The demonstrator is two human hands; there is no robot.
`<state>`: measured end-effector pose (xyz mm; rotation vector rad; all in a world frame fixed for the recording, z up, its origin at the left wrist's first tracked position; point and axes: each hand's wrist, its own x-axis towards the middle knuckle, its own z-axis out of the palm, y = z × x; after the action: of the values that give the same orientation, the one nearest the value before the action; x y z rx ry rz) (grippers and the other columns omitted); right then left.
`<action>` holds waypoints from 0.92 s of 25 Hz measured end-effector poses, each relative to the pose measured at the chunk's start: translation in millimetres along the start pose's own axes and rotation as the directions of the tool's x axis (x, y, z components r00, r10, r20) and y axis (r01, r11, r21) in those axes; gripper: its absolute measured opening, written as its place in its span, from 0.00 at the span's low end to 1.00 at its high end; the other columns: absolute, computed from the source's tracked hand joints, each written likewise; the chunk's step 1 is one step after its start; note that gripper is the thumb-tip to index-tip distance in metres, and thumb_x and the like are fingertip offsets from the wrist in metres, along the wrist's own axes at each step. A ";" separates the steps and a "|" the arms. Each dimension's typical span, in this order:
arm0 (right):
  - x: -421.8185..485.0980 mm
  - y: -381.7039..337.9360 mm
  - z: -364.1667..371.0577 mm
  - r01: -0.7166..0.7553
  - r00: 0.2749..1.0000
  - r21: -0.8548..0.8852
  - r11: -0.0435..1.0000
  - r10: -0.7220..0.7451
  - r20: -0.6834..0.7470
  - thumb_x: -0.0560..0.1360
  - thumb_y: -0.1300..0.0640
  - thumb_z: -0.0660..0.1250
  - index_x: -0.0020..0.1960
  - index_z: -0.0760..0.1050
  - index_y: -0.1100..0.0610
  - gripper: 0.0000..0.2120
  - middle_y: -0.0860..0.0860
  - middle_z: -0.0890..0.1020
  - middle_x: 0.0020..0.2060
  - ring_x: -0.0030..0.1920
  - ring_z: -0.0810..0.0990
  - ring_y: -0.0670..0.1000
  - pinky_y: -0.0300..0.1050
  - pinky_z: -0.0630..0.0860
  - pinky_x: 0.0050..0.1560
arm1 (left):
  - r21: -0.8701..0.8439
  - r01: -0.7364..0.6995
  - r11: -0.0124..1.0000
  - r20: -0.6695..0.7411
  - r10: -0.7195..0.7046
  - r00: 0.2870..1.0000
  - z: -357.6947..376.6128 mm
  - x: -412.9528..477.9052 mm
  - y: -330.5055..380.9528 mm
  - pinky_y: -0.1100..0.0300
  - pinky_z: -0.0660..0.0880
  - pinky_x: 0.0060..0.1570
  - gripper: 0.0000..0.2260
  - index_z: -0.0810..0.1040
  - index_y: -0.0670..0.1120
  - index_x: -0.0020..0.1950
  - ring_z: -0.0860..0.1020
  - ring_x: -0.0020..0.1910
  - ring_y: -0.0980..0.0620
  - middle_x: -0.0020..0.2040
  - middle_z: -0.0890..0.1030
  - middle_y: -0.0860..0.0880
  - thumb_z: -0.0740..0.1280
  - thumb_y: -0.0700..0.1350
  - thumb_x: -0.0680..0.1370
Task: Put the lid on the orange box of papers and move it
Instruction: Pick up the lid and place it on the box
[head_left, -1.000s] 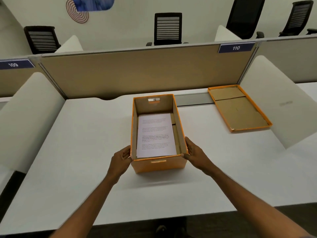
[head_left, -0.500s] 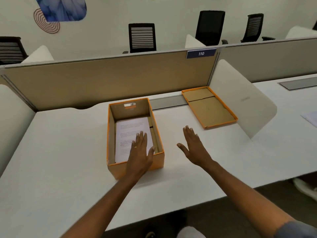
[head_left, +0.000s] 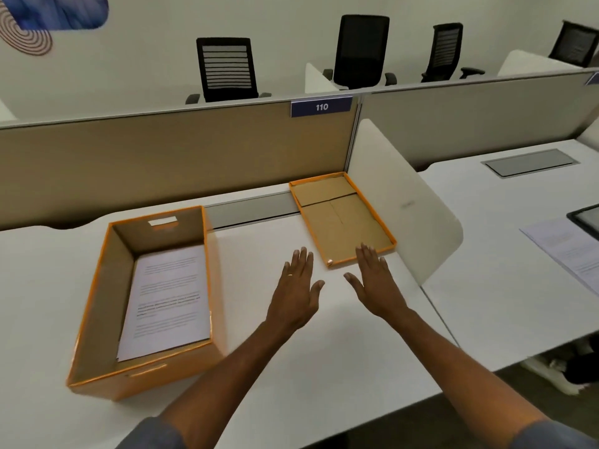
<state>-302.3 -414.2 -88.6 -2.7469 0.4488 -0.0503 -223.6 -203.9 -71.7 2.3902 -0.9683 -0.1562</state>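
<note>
Nothing is done yet: the orange box [head_left: 146, 303] of papers [head_left: 168, 299] sits uncovered on the worktop [head_left: 324, 367], the lid [head_left: 342, 218] lies upturned well apart, and the left hand [head_left: 296, 291] and right hand [head_left: 376, 286], both spread flat and empty, reach toward it.

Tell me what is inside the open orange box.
Inside the orange box lies a stack of printed papers, text side up. Only the top sheet shows; how many lie beneath, and anything under them, is hidden.

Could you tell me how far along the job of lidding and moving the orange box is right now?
Early. The orange box sits open, papers inside. The lid lies upside down on the desk. Left hand and right hand reach toward it, open and empty. Lidding and moving remain.
</note>
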 end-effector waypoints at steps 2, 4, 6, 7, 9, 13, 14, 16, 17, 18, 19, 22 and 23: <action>17.7 31.2 -3.0 0.010 1.000 -0.014 1.000 -0.010 0.014 0.85 0.43 0.53 0.84 0.45 0.59 0.35 0.55 0.48 0.84 0.84 0.44 0.55 0.54 0.46 0.84 | 0.022 0.013 1.000 0.024 -0.014 1.000 27.4 32.0 14.4 0.53 0.42 0.80 0.29 0.47 0.45 0.82 0.40 0.82 0.50 0.83 0.45 0.48 0.53 0.53 0.84; 33.8 56.7 -5.2 0.005 0.998 -0.006 1.000 -0.005 0.059 0.85 0.43 0.53 0.84 0.45 0.59 0.35 0.55 0.48 0.84 0.84 0.44 0.55 0.54 0.46 0.84 | 0.050 0.034 0.998 0.061 -0.037 0.997 52.7 59.8 25.4 0.53 0.42 0.80 0.29 0.47 0.45 0.82 0.42 0.82 0.50 0.83 0.46 0.47 0.52 0.53 0.84; 48.4 81.0 -2.6 0.008 0.996 -0.001 1.000 -0.008 0.086 0.85 0.43 0.53 0.84 0.44 0.59 0.35 0.55 0.47 0.84 0.84 0.43 0.54 0.53 0.45 0.84 | 0.100 0.056 0.993 0.100 -0.066 0.993 78.2 85.4 31.2 0.52 0.42 0.80 0.29 0.47 0.44 0.82 0.43 0.82 0.49 0.83 0.46 0.46 0.51 0.53 0.85; 55.2 89.9 -0.2 0.015 0.995 -0.002 1.000 -0.015 0.097 0.85 0.44 0.53 0.84 0.44 0.59 0.35 0.55 0.47 0.84 0.84 0.43 0.54 0.53 0.44 0.84 | 0.123 0.064 0.990 0.125 -0.079 0.989 89.1 96.4 31.7 0.52 0.42 0.80 0.29 0.47 0.44 0.82 0.43 0.82 0.48 0.83 0.46 0.46 0.51 0.53 0.85; 67.3 104.1 3.9 0.017 0.993 0.010 1.000 -0.018 0.121 0.85 0.44 0.53 0.84 0.44 0.59 0.34 0.55 0.47 0.84 0.84 0.43 0.54 0.53 0.44 0.84 | 0.170 0.073 0.983 0.171 -0.102 0.980 108.7 114.9 31.6 0.51 0.43 0.80 0.28 0.47 0.44 0.82 0.45 0.82 0.47 0.83 0.47 0.46 0.51 0.52 0.85; 79.7 127.0 14.3 0.005 0.985 0.038 0.999 -0.011 0.170 0.85 0.45 0.53 0.84 0.44 0.59 0.34 0.55 0.47 0.84 0.84 0.43 0.54 0.52 0.45 0.84 | 0.257 0.090 0.962 0.245 -0.155 0.957 141.7 138.8 23.9 0.49 0.43 0.80 0.28 0.47 0.46 0.82 0.47 0.82 0.46 0.83 0.48 0.47 0.51 0.52 0.85; 82.9 131.9 15.1 0.002 0.982 0.040 0.999 -0.009 0.186 0.85 0.44 0.53 0.84 0.44 0.59 0.34 0.54 0.46 0.84 0.84 0.43 0.53 0.51 0.45 0.84 | 0.268 0.105 0.958 0.260 -0.177 0.949 146.8 141.5 21.5 0.49 0.42 0.80 0.28 0.46 0.46 0.82 0.45 0.82 0.46 0.83 0.47 0.47 0.51 0.53 0.85; 90.2 140.9 17.1 0.004 0.977 0.036 0.999 -0.012 0.212 0.85 0.44 0.52 0.84 0.44 0.58 0.34 0.54 0.46 0.84 0.84 0.43 0.53 0.50 0.44 0.84 | 0.292 0.132 0.947 0.289 -0.219 0.932 156.7 142.2 15.9 0.48 0.40 0.79 0.29 0.45 0.45 0.82 0.43 0.82 0.46 0.83 0.46 0.46 0.50 0.53 0.85; 92.0 144.1 17.9 0.005 0.978 0.030 1.000 -0.011 0.209 0.85 0.44 0.52 0.84 0.44 0.58 0.34 0.54 0.47 0.84 0.84 0.43 0.53 0.50 0.44 0.84 | 0.308 0.142 0.941 0.295 -0.237 0.926 160.6 138.6 13.4 0.48 0.39 0.79 0.29 0.44 0.45 0.82 0.43 0.82 0.46 0.83 0.46 0.47 0.50 0.54 0.85; 93.3 146.2 17.5 0.006 0.979 0.025 1.000 -0.011 0.203 0.85 0.44 0.52 0.84 0.44 0.58 0.34 0.54 0.47 0.84 0.84 0.43 0.53 0.49 0.43 0.83 | 0.320 0.144 0.936 0.300 -0.245 0.922 162.0 134.1 11.1 0.48 0.39 0.79 0.29 0.44 0.45 0.82 0.43 0.82 0.47 0.83 0.46 0.47 0.50 0.54 0.85; 96.9 148.9 17.2 0.009 0.979 0.026 1.000 -0.014 0.205 0.85 0.44 0.53 0.84 0.45 0.59 0.34 0.54 0.48 0.84 0.84 0.44 0.53 0.49 0.44 0.83 | 0.322 0.152 0.934 0.295 -0.251 0.922 163.0 130.6 9.0 0.48 0.39 0.79 0.29 0.44 0.45 0.82 0.44 0.82 0.47 0.83 0.47 0.47 0.50 0.54 0.85; 104.5 155.0 18.5 -0.002 0.979 0.061 0.998 -0.010 0.204 0.85 0.44 0.54 0.84 0.46 0.59 0.35 0.54 0.49 0.84 0.84 0.45 0.54 0.50 0.45 0.84 | 0.300 0.184 0.936 0.240 -0.260 0.935 160.0 112.1 2.2 0.50 0.42 0.80 0.29 0.47 0.45 0.82 0.48 0.82 0.49 0.83 0.51 0.48 0.50 0.55 0.84; 106.1 156.0 19.6 -0.013 0.978 0.084 0.996 -0.004 0.206 0.85 0.44 0.55 0.84 0.46 0.60 0.35 0.55 0.49 0.84 0.84 0.45 0.54 0.50 0.46 0.84 | 0.282 0.188 0.941 0.231 -0.257 0.938 157.0 102.4 -1.3 0.52 0.42 0.80 0.29 0.48 0.46 0.82 0.48 0.82 0.49 0.83 0.51 0.48 0.51 0.56 0.84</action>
<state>-246.9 -579.1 -164.0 -2.6319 0.3859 0.2108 -195.1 -342.3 -194.8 2.7704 -0.8713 -0.4739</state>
